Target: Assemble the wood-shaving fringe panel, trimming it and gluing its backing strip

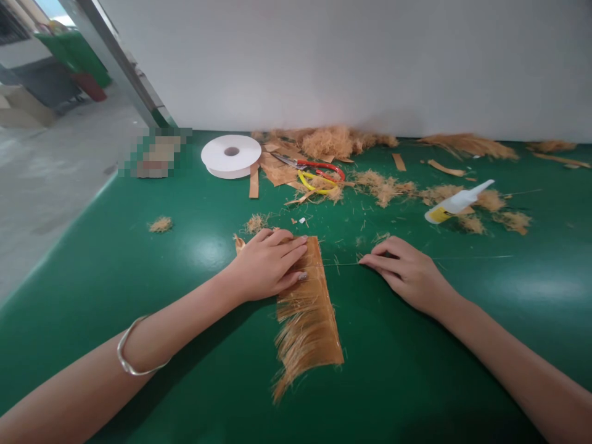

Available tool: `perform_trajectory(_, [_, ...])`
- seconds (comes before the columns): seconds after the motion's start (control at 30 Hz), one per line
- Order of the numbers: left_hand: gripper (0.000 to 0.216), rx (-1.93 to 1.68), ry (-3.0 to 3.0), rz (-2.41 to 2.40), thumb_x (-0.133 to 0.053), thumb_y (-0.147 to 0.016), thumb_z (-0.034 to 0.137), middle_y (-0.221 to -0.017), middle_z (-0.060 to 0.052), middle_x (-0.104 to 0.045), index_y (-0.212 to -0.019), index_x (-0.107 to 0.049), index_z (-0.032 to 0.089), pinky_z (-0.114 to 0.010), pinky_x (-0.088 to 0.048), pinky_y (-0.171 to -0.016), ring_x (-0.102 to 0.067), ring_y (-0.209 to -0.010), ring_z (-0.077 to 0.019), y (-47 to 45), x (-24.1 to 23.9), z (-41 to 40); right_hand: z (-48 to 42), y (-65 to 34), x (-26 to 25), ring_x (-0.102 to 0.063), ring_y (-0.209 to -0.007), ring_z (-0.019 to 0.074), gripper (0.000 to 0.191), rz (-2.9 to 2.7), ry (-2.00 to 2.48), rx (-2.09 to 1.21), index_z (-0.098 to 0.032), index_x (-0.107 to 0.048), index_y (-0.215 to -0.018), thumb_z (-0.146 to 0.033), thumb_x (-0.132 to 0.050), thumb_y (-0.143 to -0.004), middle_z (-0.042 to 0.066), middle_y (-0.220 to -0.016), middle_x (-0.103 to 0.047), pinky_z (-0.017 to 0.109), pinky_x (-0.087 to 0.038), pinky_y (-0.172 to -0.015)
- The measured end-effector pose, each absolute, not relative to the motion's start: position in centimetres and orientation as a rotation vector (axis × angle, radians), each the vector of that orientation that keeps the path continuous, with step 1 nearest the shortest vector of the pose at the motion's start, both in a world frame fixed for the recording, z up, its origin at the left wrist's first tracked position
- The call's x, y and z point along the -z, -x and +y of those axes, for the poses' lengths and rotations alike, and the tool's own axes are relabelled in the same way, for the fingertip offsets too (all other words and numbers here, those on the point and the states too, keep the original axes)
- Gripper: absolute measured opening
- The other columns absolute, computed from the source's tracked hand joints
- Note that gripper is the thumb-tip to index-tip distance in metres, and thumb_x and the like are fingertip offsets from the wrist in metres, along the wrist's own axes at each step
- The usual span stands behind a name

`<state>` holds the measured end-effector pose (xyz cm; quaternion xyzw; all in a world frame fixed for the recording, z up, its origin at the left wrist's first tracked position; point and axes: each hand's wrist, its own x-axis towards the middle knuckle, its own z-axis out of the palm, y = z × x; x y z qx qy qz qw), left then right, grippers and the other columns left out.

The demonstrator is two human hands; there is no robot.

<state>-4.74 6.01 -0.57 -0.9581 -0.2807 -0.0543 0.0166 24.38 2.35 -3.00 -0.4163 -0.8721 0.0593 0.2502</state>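
Note:
A brown fringed strip of fibrous sheet (319, 327) lies on the green table, its loose fibres fanning out to the left. My left hand (272, 262) rests flat across its upper part, fingers stretched and pressing it down. To the right, my right hand (411, 271) pinches a thin thread-like strand (342, 264) between thumb and fingertips. The strand runs taut from the strip's right edge, and a fine length continues past the hand. Under my left palm, part of the sheet is hidden.
Behind the hands lie a white tape roll (231, 154), scissors with red and yellow handles (319, 172), and a white glue bottle (460, 202). Tangled fibre scraps (328, 142) gather along the white wall (346, 61). The green table's edge (60, 237) drops off at left.

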Motion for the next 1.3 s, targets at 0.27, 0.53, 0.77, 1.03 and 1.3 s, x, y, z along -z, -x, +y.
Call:
perform_trajectory(0.27, [0.045, 0.194, 2.963, -0.869, -0.036, -0.093, 0.04, -0.133, -0.007, -0.053, -0.127, -0.05, 0.014, -0.04, -0.036, -0.089, -0.046, -0.114, -0.0249, 4.7, 0.7, 6.0, 2.0, -24.4, 3.1, -0.052, -0.075, 0.0153, 0.018, -2.38, 1.102, -0.127, -0.02, -0.065, -0.093, -0.013, -0.049, -0.088, 0.006, -0.081, -0.059, 0.03, -0.044, -0.067])
perform_trajectory(0.53, [0.044, 0.19, 2.96, -0.873, -0.036, -0.092, 0.04, -0.133, -0.007, -0.053, -0.126, -0.051, 0.015, -0.039, -0.035, -0.088, -0.047, -0.114, -0.025, 4.7, 0.7, 5.9, 1.5, -24.2, 2.9, -0.051, -0.074, 0.0148, 0.018, -2.376, 1.089, -0.136, -0.02, -0.065, -0.092, -0.013, -0.048, -0.089, 0.006, -0.08, -0.059, 0.029, -0.043, -0.065])
perform_trajectory(0.77, [0.044, 0.212, 2.956, -0.857, -0.036, -0.092, 0.04, -0.132, -0.008, -0.054, -0.125, -0.051, 0.015, -0.039, -0.036, -0.088, -0.047, -0.114, -0.0248, 4.7, 0.8, 6.0, 1.1, -24.2, 2.7, -0.051, -0.075, 0.0153, 0.017, -2.377, 1.082, -0.131, -0.02, -0.065, -0.091, -0.013, -0.049, -0.088, 0.006, -0.08, -0.059, 0.028, -0.043, -0.064])
perform_trajectory(1.03, [0.044, 0.218, 2.953, -0.84, -0.036, -0.093, 0.04, -0.132, -0.007, -0.054, -0.125, -0.052, 0.015, -0.039, -0.036, -0.088, -0.046, -0.114, -0.0249, 4.7, 0.8, 6.0, 0.5, -24.2, 2.6, -0.051, -0.076, 0.0157, 0.018, -2.396, 1.085, -0.108, -0.019, -0.065, -0.091, -0.012, -0.049, -0.088, 0.007, -0.081, -0.059, 0.029, -0.044, -0.064])
perform_trajectory(1.3, [0.044, 0.185, 2.953, -0.853, -0.035, -0.093, 0.04, -0.133, -0.006, -0.053, -0.126, -0.05, 0.015, -0.04, -0.035, -0.088, -0.046, -0.114, -0.0249, 4.8, 0.8, 6.0, 0.1, -24.1, 2.5, -0.051, -0.075, 0.0153, 0.017, -2.399, 1.087, -0.122, -0.017, -0.064, -0.09, -0.011, -0.049, -0.088, 0.007, -0.08, -0.058, 0.028, -0.043, -0.063])
